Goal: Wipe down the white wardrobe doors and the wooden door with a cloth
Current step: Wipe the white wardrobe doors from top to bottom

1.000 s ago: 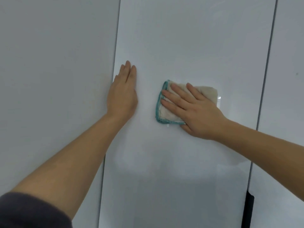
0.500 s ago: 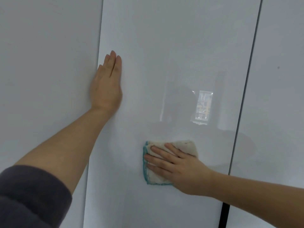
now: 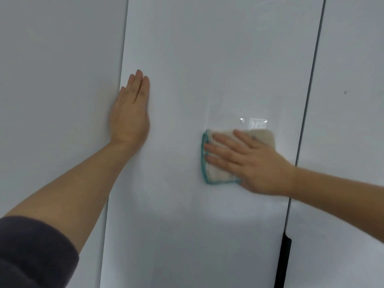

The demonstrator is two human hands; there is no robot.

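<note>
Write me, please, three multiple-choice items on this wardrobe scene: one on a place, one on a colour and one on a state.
1. Where on the middle door does the cloth lie?
A) on its right half
B) against its left edge
C) at its very top

2. What colour is the cloth's border?
A) red
B) teal
C) black

3. How does the right hand meet the cloth?
A) it bunches it in a fist
B) it is lifted clear of it
C) it presses it flat with straight fingers

Answers:
1 A: the cloth sits right of the door's middle, well apart from the left hand, which is at the left edge.
2 B: teal stitching runs along its left and lower edges.
3 C: the fingers lie spread and straight over it.
</note>
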